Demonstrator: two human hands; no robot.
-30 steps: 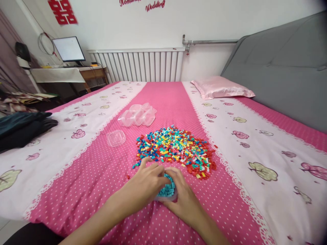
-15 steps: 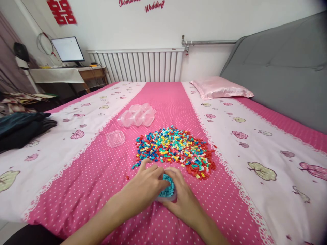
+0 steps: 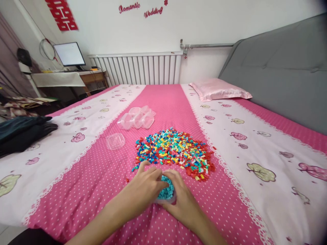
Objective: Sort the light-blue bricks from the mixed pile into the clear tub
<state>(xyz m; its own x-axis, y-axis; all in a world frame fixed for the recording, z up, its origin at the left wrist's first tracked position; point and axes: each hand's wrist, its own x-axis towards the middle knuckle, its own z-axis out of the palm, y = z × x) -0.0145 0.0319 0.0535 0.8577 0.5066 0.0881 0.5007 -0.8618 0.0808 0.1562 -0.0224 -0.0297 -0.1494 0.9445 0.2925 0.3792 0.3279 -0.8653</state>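
Observation:
A small clear plastic container filled with teal toy bricks sits on the bed near me. My right hand is wrapped round its right side, thumb at the near edge and fingers at the far edge. Over the container's left part lies my left hand, its fingers curled, its thumb above the bricks and one finger bent up. What its fingertips hold, if anything, is hidden. Just beyond both hands spreads a pile of mixed coloured toy bricks.
Several clear plastic containers lie together beyond the pile, on the left. A single clear lid or shallow tray is nearer. Dark folded clothing rests at the left edge; a pink pillow lies at the far right.
The view has tilted up slightly, so the scene sits a little lower. Both hands keep nearly the same pose at the container.

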